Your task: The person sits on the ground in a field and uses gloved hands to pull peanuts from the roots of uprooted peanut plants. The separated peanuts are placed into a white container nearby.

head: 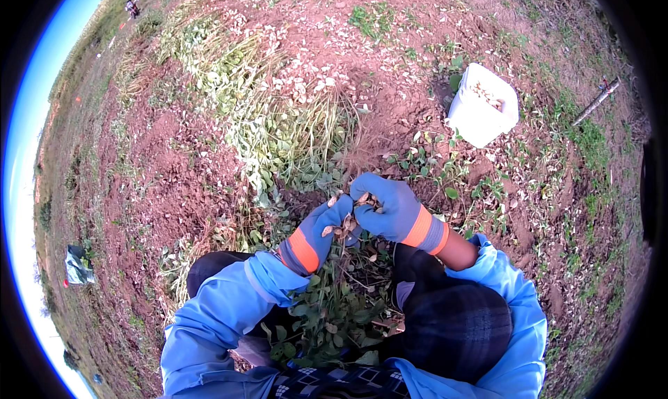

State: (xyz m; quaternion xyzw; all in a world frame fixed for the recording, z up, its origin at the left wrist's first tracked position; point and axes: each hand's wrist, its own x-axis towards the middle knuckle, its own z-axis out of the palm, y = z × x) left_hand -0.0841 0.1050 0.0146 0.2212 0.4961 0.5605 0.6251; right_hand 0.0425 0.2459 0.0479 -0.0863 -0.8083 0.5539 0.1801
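Note:
Both my hands wear blue work gloves with orange cuff bands and meet in front of my knees. My left hand (330, 231) is closed around the root end of a pulled peanut plant (339, 300). Its leafy stems trail down between my legs. Several peanut pods (334, 230) hang out around the left fingers. My right hand (389, 208) touches the left one, its fingers curled around a few peanut pods (368, 199). Part of the roots is hidden by the gloves.
A white plastic bucket (475, 122) with peanuts (486, 95) inside stands on the soil at upper right. Uprooted peanut plants (282, 133) lie in a row ahead and left. A stick (596, 101) is at far right. A dark green sheet or bag (78, 266) lies far left.

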